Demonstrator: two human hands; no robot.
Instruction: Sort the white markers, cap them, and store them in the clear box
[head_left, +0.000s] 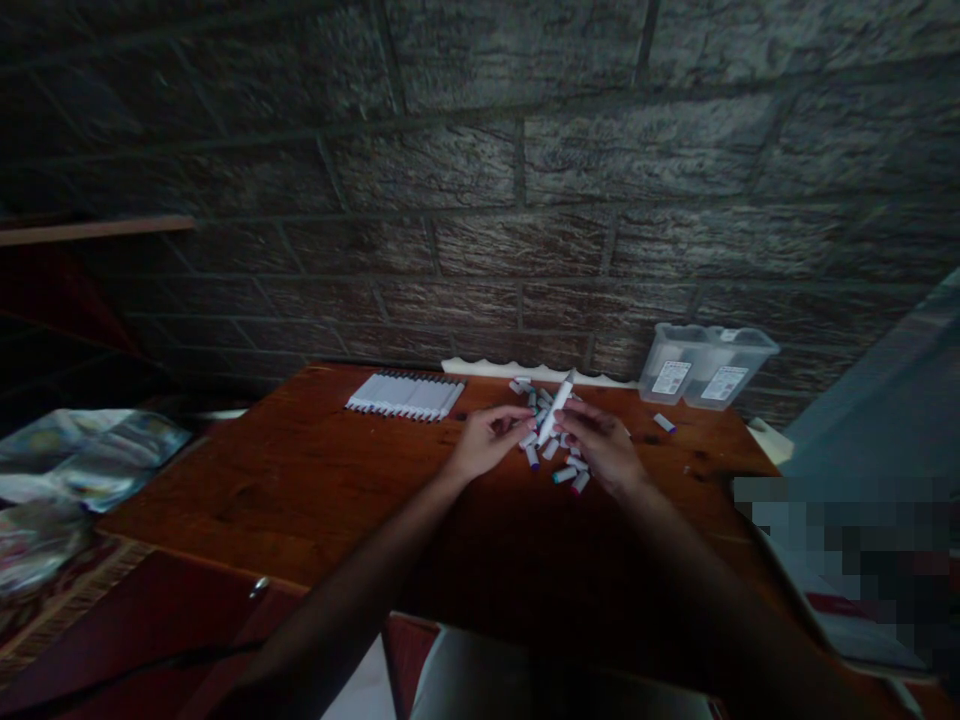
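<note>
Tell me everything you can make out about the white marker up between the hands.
The white marker is a slim, straight stick, apparently plastic, with a pale, smooth-looking barrel and a darker grey upper end. The right hand grips it in its fingers, tilted, upper end leaning right, over the scattered short pieces. The left hand is close beside its lower end; whether it touches is unclear. Any print is too small to read.

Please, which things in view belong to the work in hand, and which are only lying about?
Seem to belong:
- white marker in the right hand
- loose cap-like pieces with coloured ends
- row of markers

Seem only lying about:
- clear plastic containers
- wavy white strip by the wall
- shiny bags, far left
</note>
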